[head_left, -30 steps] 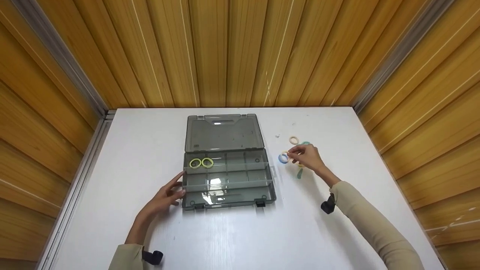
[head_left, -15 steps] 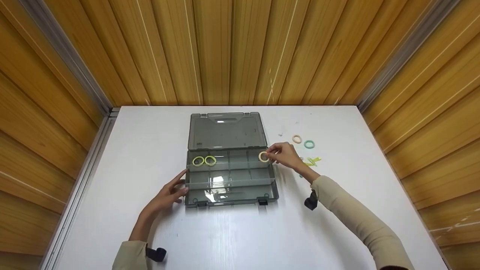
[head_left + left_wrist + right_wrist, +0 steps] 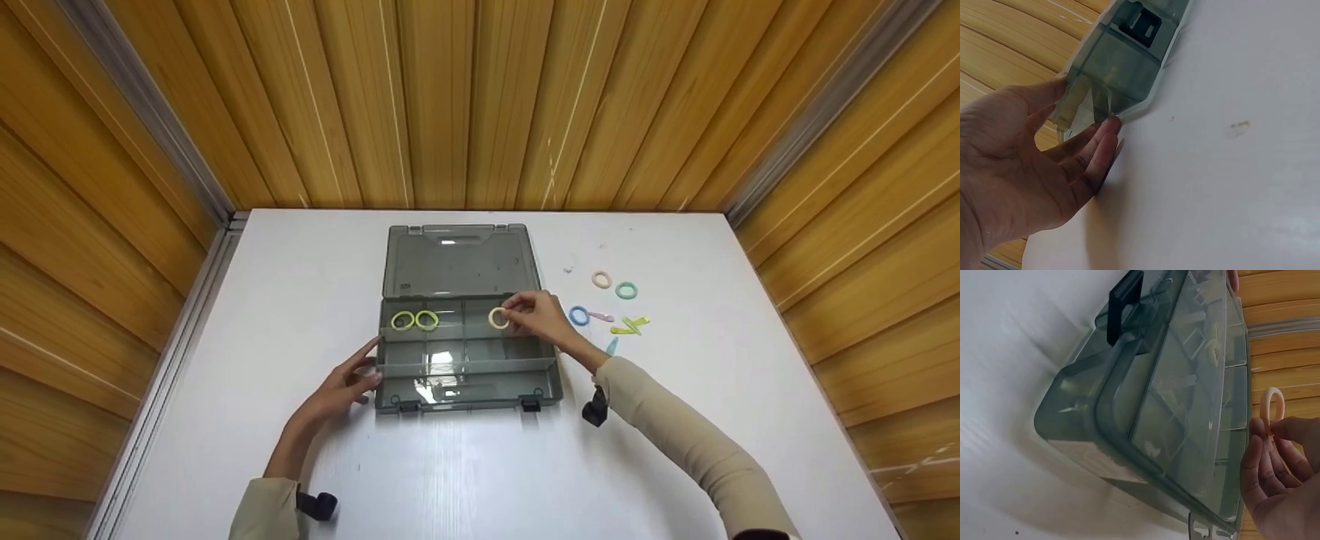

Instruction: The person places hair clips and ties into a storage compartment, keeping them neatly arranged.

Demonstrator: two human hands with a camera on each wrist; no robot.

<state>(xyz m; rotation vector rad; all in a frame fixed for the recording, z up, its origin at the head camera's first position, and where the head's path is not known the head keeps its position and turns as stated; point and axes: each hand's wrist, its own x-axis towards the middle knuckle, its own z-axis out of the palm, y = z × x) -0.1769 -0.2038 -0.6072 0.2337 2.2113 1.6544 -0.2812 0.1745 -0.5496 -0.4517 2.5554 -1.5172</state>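
In the head view an open grey translucent compartment box [image 3: 465, 390] lies on the white table. My right hand [image 3: 536, 316] pinches a pale peach hair tie [image 3: 498, 318] between thumb and fingertips, over the back row of compartments. The right wrist view shows this hair tie [image 3: 1271, 408] upright and above the box rim. Two yellow-green hair ties [image 3: 403, 321] sit side by side in the back row, toward the left. My left hand [image 3: 341, 386] touches the box's left side; up close, its fairly straight fingers [image 3: 1103, 152] rest against the left end of the box.
Right of the box lie a blue hair tie [image 3: 579, 315], a peach hair tie [image 3: 601, 279] and a green hair tie [image 3: 626, 290]. Several small hair clips, among them a pink clip [image 3: 601, 317] and a teal clip [image 3: 612, 346], lie near them. Wood-patterned walls surround the table.
My right hand has carried the peach hair tie leftward from beside the blue one to over the box's back row. The left hand stays at the box's left side.
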